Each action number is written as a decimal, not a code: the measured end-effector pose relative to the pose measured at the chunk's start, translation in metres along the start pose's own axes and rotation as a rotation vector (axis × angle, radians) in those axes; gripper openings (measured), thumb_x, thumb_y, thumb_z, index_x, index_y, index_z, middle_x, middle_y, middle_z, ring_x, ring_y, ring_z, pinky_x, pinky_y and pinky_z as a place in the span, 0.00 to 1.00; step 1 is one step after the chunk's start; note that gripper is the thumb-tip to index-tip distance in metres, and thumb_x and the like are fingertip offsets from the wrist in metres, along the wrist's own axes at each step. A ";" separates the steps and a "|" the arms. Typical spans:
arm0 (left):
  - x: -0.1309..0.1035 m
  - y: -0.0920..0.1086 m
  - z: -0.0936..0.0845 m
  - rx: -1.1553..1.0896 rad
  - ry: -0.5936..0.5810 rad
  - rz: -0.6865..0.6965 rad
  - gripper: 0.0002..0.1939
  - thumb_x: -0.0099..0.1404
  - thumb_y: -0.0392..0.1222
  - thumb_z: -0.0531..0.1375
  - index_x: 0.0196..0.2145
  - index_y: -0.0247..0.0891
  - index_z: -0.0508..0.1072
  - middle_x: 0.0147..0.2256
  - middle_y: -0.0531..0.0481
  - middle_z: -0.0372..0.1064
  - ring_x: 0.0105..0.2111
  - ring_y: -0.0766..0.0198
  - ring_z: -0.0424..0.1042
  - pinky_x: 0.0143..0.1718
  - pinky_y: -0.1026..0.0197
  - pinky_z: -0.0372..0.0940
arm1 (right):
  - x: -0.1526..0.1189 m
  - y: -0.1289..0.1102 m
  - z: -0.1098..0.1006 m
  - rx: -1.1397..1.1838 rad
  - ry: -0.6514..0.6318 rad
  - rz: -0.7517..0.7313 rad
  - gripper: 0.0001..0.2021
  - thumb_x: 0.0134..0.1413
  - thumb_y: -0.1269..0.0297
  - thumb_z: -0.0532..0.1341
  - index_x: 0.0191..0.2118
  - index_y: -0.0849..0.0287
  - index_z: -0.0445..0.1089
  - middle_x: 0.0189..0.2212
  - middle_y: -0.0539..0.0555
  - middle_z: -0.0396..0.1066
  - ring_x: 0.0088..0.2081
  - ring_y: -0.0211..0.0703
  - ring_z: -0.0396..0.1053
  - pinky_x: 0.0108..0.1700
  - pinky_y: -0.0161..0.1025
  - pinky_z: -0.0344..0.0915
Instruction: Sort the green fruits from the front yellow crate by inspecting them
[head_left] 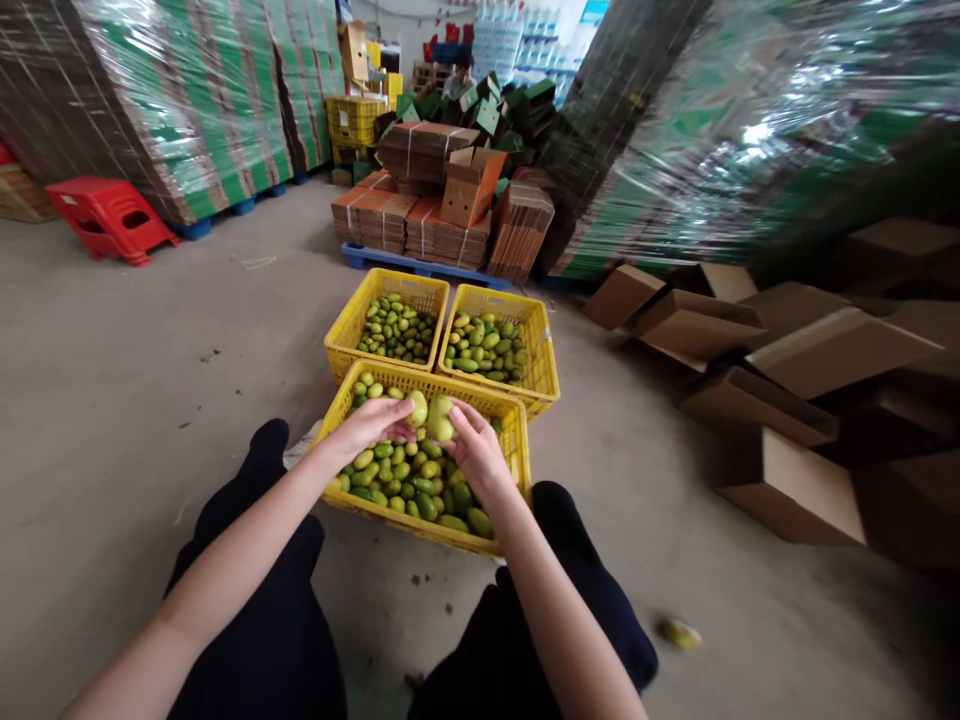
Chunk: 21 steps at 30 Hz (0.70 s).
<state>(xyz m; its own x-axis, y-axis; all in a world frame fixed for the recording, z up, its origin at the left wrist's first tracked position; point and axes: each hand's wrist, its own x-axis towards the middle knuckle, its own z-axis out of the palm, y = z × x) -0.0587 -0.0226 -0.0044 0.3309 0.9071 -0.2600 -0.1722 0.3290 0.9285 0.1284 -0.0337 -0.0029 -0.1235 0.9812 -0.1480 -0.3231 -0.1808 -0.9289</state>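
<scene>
My left hand is closed on a yellow-green mango, held above the near yellow crate. Close beside it, my right hand grips a second mango of a paler green. Below both hands the near crate holds many green and yellowish mangoes. Behind it stand a back left crate and a back right crate, each with more mangoes inside. The fingers of my left hand partly cover its fruit.
Open cardboard boxes lie heaped at the right. Flattened cartons are stacked on a blue pallet ahead. A red stool stands at the left, near wrapped pallet stacks. One loose fruit lies on the floor.
</scene>
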 end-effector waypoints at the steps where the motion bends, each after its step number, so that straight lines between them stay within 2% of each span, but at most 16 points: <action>1: 0.001 -0.002 -0.002 -0.035 -0.023 -0.052 0.24 0.54 0.60 0.66 0.31 0.33 0.77 0.27 0.45 0.75 0.26 0.62 0.75 0.31 0.62 0.68 | 0.001 0.002 0.000 0.070 -0.007 0.090 0.21 0.43 0.48 0.70 0.38 0.58 0.72 0.30 0.53 0.77 0.28 0.43 0.76 0.31 0.40 0.76; 3: 0.003 -0.007 -0.005 -0.090 -0.057 -0.108 0.23 0.56 0.60 0.65 0.28 0.34 0.76 0.24 0.46 0.75 0.23 0.65 0.74 0.27 0.65 0.67 | 0.003 0.004 0.001 0.147 -0.022 0.204 0.20 0.45 0.48 0.69 0.34 0.60 0.73 0.26 0.53 0.76 0.23 0.40 0.74 0.26 0.36 0.75; 5: 0.004 -0.009 -0.006 -0.115 -0.085 -0.122 0.22 0.57 0.60 0.64 0.28 0.34 0.77 0.24 0.45 0.75 0.23 0.65 0.74 0.25 0.66 0.66 | 0.004 0.004 0.001 0.172 -0.024 0.255 0.19 0.47 0.48 0.68 0.33 0.61 0.73 0.22 0.53 0.75 0.20 0.39 0.72 0.23 0.34 0.73; 8: 0.003 -0.008 -0.005 -0.107 -0.093 -0.133 0.23 0.58 0.61 0.63 0.28 0.34 0.78 0.25 0.44 0.76 0.24 0.64 0.75 0.25 0.66 0.67 | 0.003 0.003 0.002 0.162 -0.031 0.251 0.19 0.47 0.46 0.67 0.32 0.60 0.73 0.21 0.51 0.74 0.19 0.38 0.71 0.22 0.34 0.72; 11: 0.002 -0.005 -0.002 -0.071 -0.040 -0.130 0.23 0.57 0.60 0.64 0.30 0.33 0.78 0.28 0.42 0.77 0.27 0.61 0.76 0.31 0.62 0.69 | 0.000 0.003 0.003 0.098 -0.049 0.177 0.21 0.43 0.46 0.69 0.36 0.58 0.71 0.27 0.51 0.75 0.23 0.39 0.73 0.25 0.36 0.72; 14: 0.000 -0.002 0.003 -0.037 0.053 -0.001 0.21 0.52 0.53 0.70 0.37 0.34 0.78 0.35 0.43 0.78 0.36 0.60 0.76 0.43 0.58 0.70 | -0.003 0.003 0.003 -0.057 0.012 -0.015 0.23 0.41 0.48 0.70 0.41 0.55 0.68 0.35 0.51 0.75 0.32 0.43 0.75 0.32 0.40 0.73; 17: 0.000 -0.001 0.007 0.020 0.144 0.213 0.26 0.46 0.42 0.74 0.43 0.37 0.75 0.41 0.47 0.76 0.43 0.60 0.74 0.51 0.57 0.66 | -0.005 0.005 0.003 -0.333 0.122 -0.328 0.24 0.40 0.55 0.72 0.44 0.54 0.66 0.43 0.54 0.73 0.40 0.45 0.73 0.40 0.44 0.72; 21: -0.001 0.000 0.011 0.071 0.110 0.332 0.24 0.45 0.38 0.73 0.42 0.38 0.75 0.44 0.47 0.74 0.45 0.60 0.73 0.54 0.55 0.65 | -0.006 0.008 0.003 -0.527 0.131 -0.580 0.18 0.48 0.61 0.68 0.45 0.53 0.67 0.44 0.55 0.71 0.45 0.47 0.70 0.48 0.48 0.70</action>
<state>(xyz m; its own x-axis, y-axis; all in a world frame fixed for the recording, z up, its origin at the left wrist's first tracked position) -0.0490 -0.0262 -0.0009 0.1651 0.9856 0.0358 -0.1871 -0.0044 0.9823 0.1243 -0.0411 -0.0082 0.0507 0.9151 0.4000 0.1888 0.3846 -0.9036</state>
